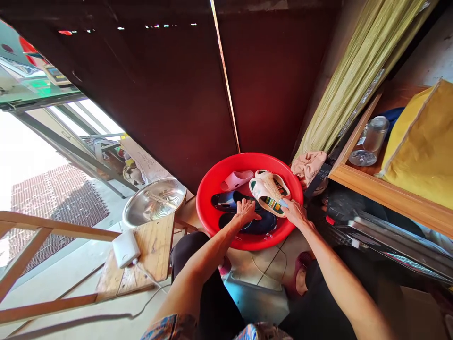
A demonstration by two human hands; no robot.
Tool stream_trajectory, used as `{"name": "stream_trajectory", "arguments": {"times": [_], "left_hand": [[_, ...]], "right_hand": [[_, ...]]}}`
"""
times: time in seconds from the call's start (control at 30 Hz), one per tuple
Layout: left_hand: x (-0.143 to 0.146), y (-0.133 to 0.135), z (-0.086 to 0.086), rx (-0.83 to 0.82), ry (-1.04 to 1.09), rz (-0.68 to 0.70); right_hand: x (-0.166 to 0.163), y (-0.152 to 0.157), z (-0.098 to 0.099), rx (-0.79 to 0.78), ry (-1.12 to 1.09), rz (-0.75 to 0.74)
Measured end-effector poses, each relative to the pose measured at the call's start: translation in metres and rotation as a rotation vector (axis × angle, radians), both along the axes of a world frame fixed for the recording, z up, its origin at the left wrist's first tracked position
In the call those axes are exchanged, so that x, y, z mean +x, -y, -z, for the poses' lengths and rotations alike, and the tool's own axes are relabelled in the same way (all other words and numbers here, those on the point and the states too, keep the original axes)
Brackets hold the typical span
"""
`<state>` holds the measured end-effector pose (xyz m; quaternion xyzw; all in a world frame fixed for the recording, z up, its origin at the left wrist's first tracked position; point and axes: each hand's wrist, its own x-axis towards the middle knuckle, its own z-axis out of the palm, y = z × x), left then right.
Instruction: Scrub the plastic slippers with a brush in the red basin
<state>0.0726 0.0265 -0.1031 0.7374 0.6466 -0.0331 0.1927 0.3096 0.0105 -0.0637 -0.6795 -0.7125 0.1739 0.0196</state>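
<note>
Inside a red basin [206, 208] in front of me lie several slippers. My left hand [247, 211] is over the dark blue slippers [224, 201], its fingers apart and seemingly touching one; a second dark slipper [264, 224] lies nearer me. At the basin's right side, my right hand [295, 211] has its fingers closed around the pale blue end of a long tan thing that looks like a brush [273, 185]. This lies across two white slippers [260, 190] with striped insoles. A pink slipper [236, 180] rests at the back of the basin.
To the left stand a steel bowl [132, 208] and a wooden chair [154, 245] bearing a white power bank [126, 249] with a cable. Dark red doors [170, 104] rise behind the basin. A wooden shelf [389, 193] with a plastic jar [370, 141] is at right.
</note>
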Motion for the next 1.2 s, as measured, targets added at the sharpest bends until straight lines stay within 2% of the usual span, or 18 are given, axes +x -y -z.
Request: {"name": "stream_trajectory", "arguments": {"times": [0.07, 0.17, 0.33, 0.57, 0.73, 0.83, 1.03, 1.1, 1.2], "left_hand": [[-0.008, 0.000, 0.002, 0.034, -0.106, 0.021], [-0.011, -0.002, -0.001, -0.011, -0.133, 0.035], [-0.007, -0.006, -0.016, -0.151, -0.143, 0.136], [-0.013, -0.008, -0.039, -0.138, -0.095, 0.184], [-0.032, -0.008, -0.055, -0.144, -0.176, 0.287], [-0.035, 0.004, -0.049, -0.048, -0.211, 0.298], [-0.023, 0.023, -0.018, 0.163, -0.261, 0.384], [-0.027, 0.019, -0.018, 0.164, -0.227, 0.353], [-0.045, 0.007, -0.034, 0.200, -0.205, 0.344]], "right_hand": [[-0.002, 0.001, -0.002, 0.002, -0.006, -0.006], [-0.004, 0.002, -0.006, -0.004, -0.007, -0.006], [-0.007, 0.005, -0.012, -0.019, 0.002, -0.020], [0.003, -0.004, -0.011, -0.060, -0.110, -0.050], [0.004, -0.008, -0.008, -0.064, -0.131, 0.051], [0.000, -0.007, -0.006, -0.066, -0.125, 0.055], [-0.006, -0.006, -0.002, -0.033, -0.185, 0.057], [-0.005, -0.006, -0.001, -0.018, -0.230, 0.067], [-0.002, -0.007, 0.002, -0.004, -0.308, 0.081]]}}
